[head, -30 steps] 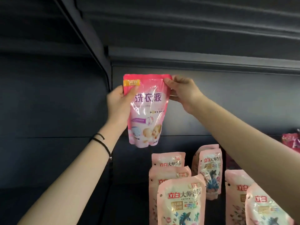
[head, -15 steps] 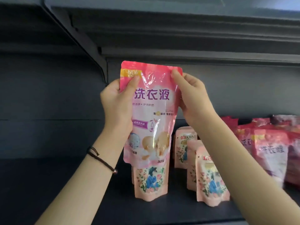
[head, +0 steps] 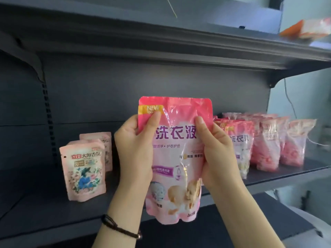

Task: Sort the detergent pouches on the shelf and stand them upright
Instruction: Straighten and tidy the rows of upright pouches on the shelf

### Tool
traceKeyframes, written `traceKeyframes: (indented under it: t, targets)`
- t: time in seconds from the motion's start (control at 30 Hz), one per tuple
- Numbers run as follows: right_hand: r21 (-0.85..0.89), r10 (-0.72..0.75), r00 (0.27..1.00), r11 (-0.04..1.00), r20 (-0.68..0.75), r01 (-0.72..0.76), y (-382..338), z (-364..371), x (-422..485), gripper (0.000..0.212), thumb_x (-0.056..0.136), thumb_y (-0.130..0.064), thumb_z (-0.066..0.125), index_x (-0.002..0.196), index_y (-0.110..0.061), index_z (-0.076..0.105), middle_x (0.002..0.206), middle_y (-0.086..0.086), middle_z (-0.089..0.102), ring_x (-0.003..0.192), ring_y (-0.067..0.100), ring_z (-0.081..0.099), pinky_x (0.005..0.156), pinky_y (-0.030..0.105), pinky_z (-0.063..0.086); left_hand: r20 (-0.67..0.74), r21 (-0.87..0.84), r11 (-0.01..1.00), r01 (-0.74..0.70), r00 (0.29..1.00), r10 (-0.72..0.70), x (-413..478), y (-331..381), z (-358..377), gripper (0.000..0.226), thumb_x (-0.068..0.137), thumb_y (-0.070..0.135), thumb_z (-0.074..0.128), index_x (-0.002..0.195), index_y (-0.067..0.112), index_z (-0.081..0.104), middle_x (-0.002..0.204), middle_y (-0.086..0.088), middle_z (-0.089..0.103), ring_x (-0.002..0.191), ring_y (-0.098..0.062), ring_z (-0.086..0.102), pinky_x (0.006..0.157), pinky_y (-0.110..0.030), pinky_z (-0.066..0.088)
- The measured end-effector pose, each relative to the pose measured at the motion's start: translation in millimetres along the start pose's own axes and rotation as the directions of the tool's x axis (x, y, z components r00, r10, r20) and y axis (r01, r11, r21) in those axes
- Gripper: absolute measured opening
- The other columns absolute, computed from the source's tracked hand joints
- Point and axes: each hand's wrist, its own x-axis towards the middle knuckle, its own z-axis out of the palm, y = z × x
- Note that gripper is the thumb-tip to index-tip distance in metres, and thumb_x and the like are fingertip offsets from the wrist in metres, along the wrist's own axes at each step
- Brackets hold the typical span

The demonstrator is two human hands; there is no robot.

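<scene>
Pink detergent pouch (head: 176, 158) hangs upright between my two hands, in front of the dark shelf (head: 44, 208), with its printed side toward me. My left hand (head: 133, 151) grips its upper left edge. The left thumb (head: 155, 120) presses on the front just under the yellow NEW corner, and the fingers curl round behind, out of my sight. My right hand (head: 217, 154) grips the right edge at about the same height, with the right thumb (head: 201, 126) flat on the front beside the purple characters and the fingers wrapped behind. Both grips are clamped on the pouch, and the film is creased and shiny between my thumbs. The pouch's bottom edge hangs about level with the shelf's front lip, between the two groups of stock.

To the left on the shelf, a pale floral pouch (head: 83, 172) stands upright and faces me. A second floral pouch (head: 105, 138) stands just behind it and a little to the right, partly hidden. To the right, behind my right hand, a row of pink pouches (head: 268, 140) stands on the shelf and runs toward its right end. The nearest one shows the same purple characters as the one I hold. The farther ones are blurred, and I cannot read them.

A black cord bracelet (head: 120, 228) circles my left wrist. The upper shelf (head: 161, 42) overhangs everything, and an orange packet (head: 304, 29) lies on top of it at the far right, too blurred to make out. A slotted upright (head: 47, 111) runs down the back of the unit at the left.
</scene>
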Motion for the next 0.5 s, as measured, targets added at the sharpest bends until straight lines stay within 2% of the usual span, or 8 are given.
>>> traceKeyframes:
  t: [0.1, 0.17, 0.33, 0.43, 0.5]
  targets:
    - [0.003, -0.013, 0.999, 1.0, -0.048, 0.013, -6, -32, 2, 0.017, 0.086, -0.031, 0.065, 0.089, -0.017, 0.074, 0.097, 0.018, 0.071, 0.085, 0.031, 0.067, 0.083, 0.051, 0.055, 0.042, 0.028, 0.999, 0.03, 0.999, -0.031, -10, -16, 26, 0.013, 0.08, 0.034, 0.074, 0.076, 0.022, 0.074, 0.078, -0.004, 0.071, 0.074, -0.021, 0.064, 0.072, -0.048, 0.056]
    - [0.003, -0.012, 0.998, 1.0, -0.06, 0.013, -7, -51, 9, 0.019, 0.084, -0.031, 0.066, 0.09, -0.015, 0.073, 0.098, 0.02, 0.071, 0.085, 0.032, 0.066, 0.083, 0.051, 0.054, 0.047, 0.0, 0.998, 0.057, 0.997, -0.057, -12, -30, 43, 0.012, 0.077, 0.035, 0.075, 0.077, 0.022, 0.074, 0.081, -0.007, 0.071, 0.078, -0.023, 0.063, 0.079, -0.053, 0.055]
    - [-0.019, -0.035, 0.998, 0.999, -0.05, 0.034, -3, -91, 38, 0.018, 0.086, -0.029, 0.065, 0.091, -0.013, 0.072, 0.091, 0.015, 0.072, 0.078, 0.026, 0.068, 0.075, 0.043, 0.058, 0.058, -0.054, 0.997, 0.057, 0.997, -0.054, -6, -67, 76, 0.01, 0.079, 0.03, 0.074, 0.081, 0.02, 0.075, 0.084, -0.011, 0.069, 0.081, -0.023, 0.061, 0.083, -0.051, 0.053]
    - [-0.014, -0.045, 0.998, 0.999, -0.051, 0.045, 1, -113, 57, 0.016, 0.086, -0.028, 0.065, 0.088, -0.014, 0.072, 0.09, 0.014, 0.071, 0.08, 0.028, 0.067, 0.078, 0.045, 0.057, 0.073, -0.073, 0.997, 0.036, 0.997, -0.031, 2, -90, 94, 0.011, 0.081, 0.027, 0.074, 0.082, 0.016, 0.073, 0.084, -0.013, 0.067, 0.08, -0.024, 0.059, 0.078, -0.047, 0.052]
    - [-0.019, -0.054, 0.997, 0.998, -0.06, 0.053, 2, -127, 69, 0.015, 0.086, -0.028, 0.065, 0.086, -0.014, 0.072, 0.09, 0.013, 0.071, 0.08, 0.027, 0.066, 0.08, 0.046, 0.056, 0.081, -0.07, 0.997, 0.022, 0.997, -0.016, 5, -103, 108, 0.008, 0.082, 0.025, 0.073, 0.082, 0.017, 0.073, 0.082, -0.007, 0.07, 0.079, -0.021, 0.063, 0.076, -0.042, 0.054]
